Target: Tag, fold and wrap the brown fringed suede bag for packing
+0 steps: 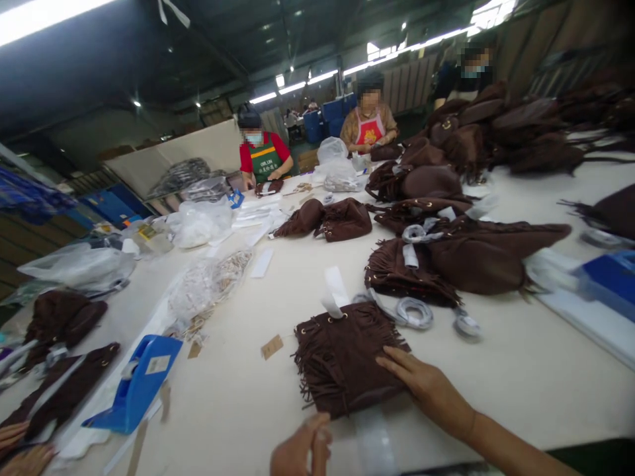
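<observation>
A dark brown fringed bag (pixel 354 357) lies flat on the table in front of me, with metal eyelets along its far edge. My right hand (pixel 431 390) rests on its right side, fingers stretched out. Close by the bag's near left corner is my left hand (pixel 302 446), fingers curled in; whether they grip anything is hidden. A white paper strip (pixel 336 287) sticks out from the bag's far edge. To its left lies a brown cardboard tag (pixel 272 347). Under the near edge, a clear plastic sheet (pixel 374 439) shows partly.
More brown bags (pixel 476 264) and coiled wrapped straps (pixel 414 313) lie to the right. A blue tape dispenser (pixel 141 383) stands left, beside bundled string tags (pixel 211 284). Another person's hands (pixel 24 449) show at lower left. Co-workers (pixel 265 158) are across the white table (pixel 223 396).
</observation>
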